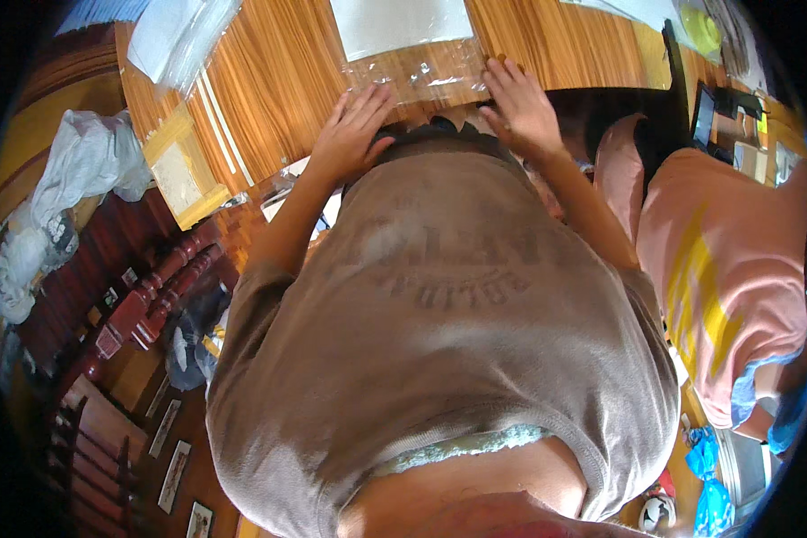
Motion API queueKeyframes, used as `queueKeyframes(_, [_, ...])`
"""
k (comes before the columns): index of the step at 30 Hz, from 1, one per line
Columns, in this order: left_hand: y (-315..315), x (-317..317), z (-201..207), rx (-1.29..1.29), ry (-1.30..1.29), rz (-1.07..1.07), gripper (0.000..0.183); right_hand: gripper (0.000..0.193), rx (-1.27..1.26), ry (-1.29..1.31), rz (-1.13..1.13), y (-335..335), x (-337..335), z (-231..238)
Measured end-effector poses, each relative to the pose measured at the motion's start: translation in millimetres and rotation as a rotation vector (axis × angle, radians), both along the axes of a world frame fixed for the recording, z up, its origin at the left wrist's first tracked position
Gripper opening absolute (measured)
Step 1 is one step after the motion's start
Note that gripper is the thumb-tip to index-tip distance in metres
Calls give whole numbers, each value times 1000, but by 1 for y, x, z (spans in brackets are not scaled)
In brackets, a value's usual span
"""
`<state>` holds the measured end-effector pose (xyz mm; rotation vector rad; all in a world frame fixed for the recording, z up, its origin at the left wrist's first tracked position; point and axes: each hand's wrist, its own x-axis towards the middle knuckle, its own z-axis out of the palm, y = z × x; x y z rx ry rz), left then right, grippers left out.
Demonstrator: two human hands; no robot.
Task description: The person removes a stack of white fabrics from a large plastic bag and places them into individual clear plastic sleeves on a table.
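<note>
On the wooden table before me lies a clear plastic bag (pixel 421 73) with a white flat sheet (pixel 402 25) in its far part. Its loose, shiny open-looking end reaches toward the table's near edge. My left hand (pixel 359 127) rests with fingers stretched out at the bag's near left corner. At the near right corner, my right hand (pixel 522 109) lies with its fingers extended, the fingertips at the plastic. Neither hand is closed around anything. The bag's far end runs out of view.
More clear bags with white sheets (pixel 175 40) lie at the table's far left, near two thin white strips (pixel 224 125) and a yellow-taped block (pixel 184 170). At my right is a person in a pink shirt (pixel 726 260). Dark red turned-wood furniture (pixel 143 309) stands at left.
</note>
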<state>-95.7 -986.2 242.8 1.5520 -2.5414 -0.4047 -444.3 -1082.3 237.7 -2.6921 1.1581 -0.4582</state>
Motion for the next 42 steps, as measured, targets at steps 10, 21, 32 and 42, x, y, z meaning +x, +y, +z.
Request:
queueKeyframes(10, [-68, 91, -4, -218, 321, 766, 41, 43, 457, -558, -499, -48, 76, -7])
queueKeyframes(21, [-112, 61, 29, 420, 250, 716, 45, 65, 1045, -812, -704, -63, 140, -6])
queueKeyframes(32, [-127, 341, 29, -568, 304, 1021, 42, 78, 95, -339, -614, -161, 161, 28])
queueKeyframes(42, [-158, 502, -48, -7, 801, 1516, 54, 38, 157, -440, -378, -65, 228, 11])
